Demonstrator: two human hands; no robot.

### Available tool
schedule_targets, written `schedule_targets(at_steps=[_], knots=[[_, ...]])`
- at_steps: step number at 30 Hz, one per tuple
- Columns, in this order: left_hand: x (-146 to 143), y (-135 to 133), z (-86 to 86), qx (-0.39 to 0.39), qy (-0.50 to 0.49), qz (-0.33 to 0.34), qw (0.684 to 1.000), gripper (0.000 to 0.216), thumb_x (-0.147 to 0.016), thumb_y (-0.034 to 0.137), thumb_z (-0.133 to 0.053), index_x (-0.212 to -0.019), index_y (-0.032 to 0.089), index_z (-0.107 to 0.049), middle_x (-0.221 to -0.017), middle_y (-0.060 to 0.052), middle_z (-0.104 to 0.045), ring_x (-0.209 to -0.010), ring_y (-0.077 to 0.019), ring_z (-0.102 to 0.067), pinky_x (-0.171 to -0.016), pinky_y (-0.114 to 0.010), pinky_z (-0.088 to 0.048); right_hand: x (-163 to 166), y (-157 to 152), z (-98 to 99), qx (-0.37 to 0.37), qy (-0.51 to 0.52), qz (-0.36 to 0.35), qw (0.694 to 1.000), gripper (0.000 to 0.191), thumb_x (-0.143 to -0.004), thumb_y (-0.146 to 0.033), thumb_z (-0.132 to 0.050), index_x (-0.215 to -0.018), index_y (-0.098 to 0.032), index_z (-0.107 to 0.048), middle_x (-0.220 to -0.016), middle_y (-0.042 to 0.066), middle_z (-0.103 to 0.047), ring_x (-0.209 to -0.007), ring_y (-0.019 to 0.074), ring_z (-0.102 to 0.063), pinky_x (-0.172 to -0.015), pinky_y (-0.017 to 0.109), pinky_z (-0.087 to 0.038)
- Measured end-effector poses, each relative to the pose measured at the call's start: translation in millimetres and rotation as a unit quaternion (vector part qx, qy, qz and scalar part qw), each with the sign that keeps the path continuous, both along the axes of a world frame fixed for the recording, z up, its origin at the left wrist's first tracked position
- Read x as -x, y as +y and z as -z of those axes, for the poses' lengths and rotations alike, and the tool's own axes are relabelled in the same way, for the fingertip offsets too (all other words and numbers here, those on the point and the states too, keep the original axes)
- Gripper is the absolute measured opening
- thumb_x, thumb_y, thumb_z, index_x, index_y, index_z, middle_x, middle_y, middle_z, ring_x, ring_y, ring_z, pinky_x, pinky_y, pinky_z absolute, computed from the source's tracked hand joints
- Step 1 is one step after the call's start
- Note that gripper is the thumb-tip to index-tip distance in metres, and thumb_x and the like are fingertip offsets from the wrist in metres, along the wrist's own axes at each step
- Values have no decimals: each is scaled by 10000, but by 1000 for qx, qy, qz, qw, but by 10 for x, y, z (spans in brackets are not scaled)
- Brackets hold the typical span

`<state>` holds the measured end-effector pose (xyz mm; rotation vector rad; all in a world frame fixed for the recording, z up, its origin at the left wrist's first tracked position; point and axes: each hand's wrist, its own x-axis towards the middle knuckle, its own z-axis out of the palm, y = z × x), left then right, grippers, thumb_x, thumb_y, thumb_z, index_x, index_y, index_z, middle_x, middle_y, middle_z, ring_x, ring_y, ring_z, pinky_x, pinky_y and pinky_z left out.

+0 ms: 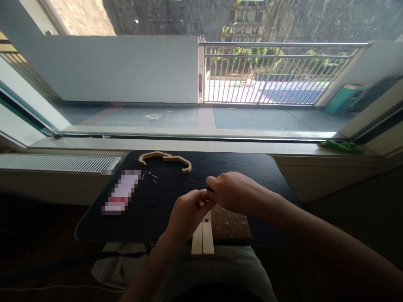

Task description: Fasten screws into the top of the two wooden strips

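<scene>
My left hand (188,211) is closed in a pinch over the far end of two light wooden strips (203,235) that lie side by side and hang over the near edge of the black table (163,201). My right hand (234,192) is closed just beside it, fingers wrapped round a small dark thing I cannot make out. Both hands meet above the strips. Under the right hand lies a brown board (229,224) with small holes.
Two curved wooden pieces (165,159) lie at the table's far edge. A few small metal screws (150,175) sit near them. A blurred pink-and-white packet (121,191) lies on the left. A radiator (56,162) and window sill run behind, with a green cloth (341,146) at right.
</scene>
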<state>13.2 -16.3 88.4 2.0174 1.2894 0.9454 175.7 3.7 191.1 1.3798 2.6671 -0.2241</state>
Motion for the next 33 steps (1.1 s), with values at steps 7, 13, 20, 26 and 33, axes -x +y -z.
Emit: schedule_targets(at_steps=[7,13,20,26,33], knots=[[-5,26,-45,-1,59,6,998,240,-919,274,-540,-710,185,-618,-637,13,-594,-565,-118,-525,-557,-232,-335,19,6,-9,-18,5,8,1000,336,-992,-430,-496,-878,-162,-663,-767,87,-726,-699,237,-695,-524,276,-301],[-6,55,-79,-10,88,15,996,222,-893,229,-509,-677,189,-544,-608,21,-555,-535,-112,-491,-545,-241,-301,-82,2,-54,-8,115,-66,991,166,-912,-147,-578,-1073,-155,-619,-939,65,-715,-804,196,-671,-575,273,-343],[-7,46,-63,34,25,43,998,230,-875,251,-523,-654,188,-530,-598,33,-533,-534,-101,-472,-537,-223,-337,-61,20,-128,34,70,-104,992,152,-873,-29,-548,-851,-137,-652,-821,52,-682,-724,154,-631,-595,261,-351],[19,52,-73,47,0,66,997,201,-862,199,-512,-664,178,-531,-624,31,-537,-551,-97,-469,-526,-214,-344,-32,38,-126,33,46,-104,993,136,-885,-70,-559,-832,-148,-658,-801,52,-699,-705,161,-641,-552,264,-306],[71,35,-50,50,-28,61,997,155,-901,270,-557,-823,171,-648,-664,26,-589,-575,-102,-507,-552,-213,-389,-5,54,-118,11,22,-76,997,134,-912,-139,-569,-839,-133,-680,-790,69,-717,-680,160,-645,-520,263,-284]])
